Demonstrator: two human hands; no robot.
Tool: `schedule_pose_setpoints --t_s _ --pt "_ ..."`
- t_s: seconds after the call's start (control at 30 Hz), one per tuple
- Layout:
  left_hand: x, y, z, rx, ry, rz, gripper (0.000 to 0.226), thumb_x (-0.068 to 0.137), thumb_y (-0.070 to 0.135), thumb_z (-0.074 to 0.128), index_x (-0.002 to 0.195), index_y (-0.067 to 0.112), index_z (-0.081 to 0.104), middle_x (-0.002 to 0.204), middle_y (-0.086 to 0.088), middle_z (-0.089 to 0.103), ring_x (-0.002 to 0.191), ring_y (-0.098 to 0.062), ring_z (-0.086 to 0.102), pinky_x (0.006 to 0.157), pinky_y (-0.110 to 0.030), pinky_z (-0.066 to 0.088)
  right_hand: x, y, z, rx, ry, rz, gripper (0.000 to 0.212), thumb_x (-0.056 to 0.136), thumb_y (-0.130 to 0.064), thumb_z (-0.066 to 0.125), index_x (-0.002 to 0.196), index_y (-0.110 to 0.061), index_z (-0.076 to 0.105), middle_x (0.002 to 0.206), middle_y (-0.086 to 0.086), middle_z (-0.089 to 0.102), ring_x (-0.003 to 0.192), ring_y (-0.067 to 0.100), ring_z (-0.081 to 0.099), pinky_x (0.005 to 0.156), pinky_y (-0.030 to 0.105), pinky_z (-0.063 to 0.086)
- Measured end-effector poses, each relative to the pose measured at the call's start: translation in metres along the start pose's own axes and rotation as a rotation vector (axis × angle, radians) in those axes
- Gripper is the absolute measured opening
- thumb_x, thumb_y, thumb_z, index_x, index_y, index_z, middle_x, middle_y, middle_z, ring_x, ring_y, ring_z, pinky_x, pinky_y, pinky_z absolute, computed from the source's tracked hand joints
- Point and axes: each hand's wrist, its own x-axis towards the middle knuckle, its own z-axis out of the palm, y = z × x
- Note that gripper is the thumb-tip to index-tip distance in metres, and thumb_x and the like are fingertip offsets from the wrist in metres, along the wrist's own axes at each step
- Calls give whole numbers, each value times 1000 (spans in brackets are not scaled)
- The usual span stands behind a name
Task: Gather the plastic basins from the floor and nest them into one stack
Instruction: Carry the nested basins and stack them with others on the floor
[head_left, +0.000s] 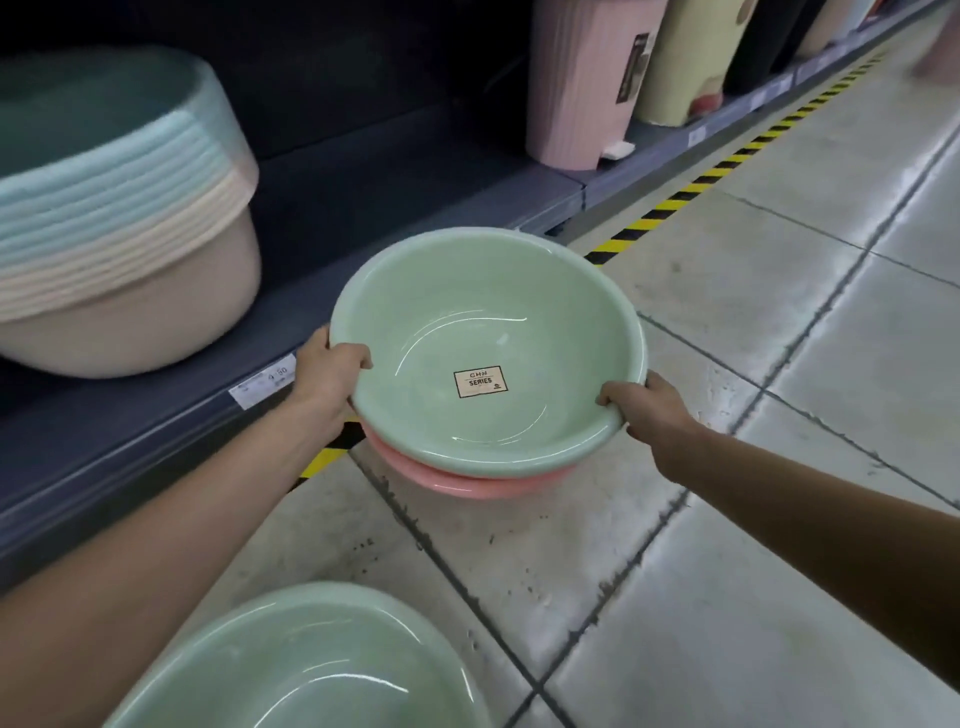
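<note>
Here the left hand (327, 374) and right hand (649, 410) grip opposite sides of the rolled rim of a glossy, round green basin (483, 322), nested in a pink basin (467, 482) beside the shelf (156, 436). A second green basin (301, 670) sits on the tiled floor (753, 597), nearer.

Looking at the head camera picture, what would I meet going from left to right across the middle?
Stack of blue and cream tubs → left hand → green basin, sitting in a pink basin → right hand.
</note>
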Motion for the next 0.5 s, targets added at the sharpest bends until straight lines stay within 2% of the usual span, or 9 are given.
schedule_pose_setpoints --t_s 0.07,0.1,0.23,0.33,0.43,0.5 --pt "12 -19 -7 -6 16 -46 38 62 3 56 96 17 62 94 -8 69 80 -28 62 67 -37 55 6 10 10 -25 0 11 25 81 -7 63 104 -15 63 83 -2 61 72 14 54 60 26 42" --pt "18 -28 -9 8 30 -53 42 59 5 56 99 16 63 98 -10 70 83 -29 63 71 -40 54 10 14 14 -37 5 17 25 80 -8 64 104 -15 63 82 -2 61 72 15 54 60 27 43" --pt "25 -57 -9 65 59 -60 51 64 2 58 114 12 64 104 -10 69 84 -28 63 71 -38 53 22 36 26 -62 -10 96 23 78 -8 64 98 -19 63 94 3 66 85 22 62 78 39 59" --pt "28 -73 -9 67 61 -59 57 58 6 58 115 12 63 105 -11 69 83 -27 62 69 -38 52 28 51 30 -48 -50 135 33 80 -5 62 111 -17 61 99 3 65 91 24 65 73 38 60" --pt "27 -83 -4 54 55 -50 43 65 -1 56 102 20 62 102 -8 68 86 -26 62 79 -41 54 37 58 29 -117 -88 125 38 80 -7 64 117 -14 56 103 8 64 93 31 67 71 43 62" --pt "23 -88 -2 45 45 -46 39 68 -4 52 94 24 61 100 -7 69 85 -26 63 78 -39 54 42 59 29 -141 -128 92 43 77 -10 64 119 -11 55 107 12 66 90 30 68 62 40 62"
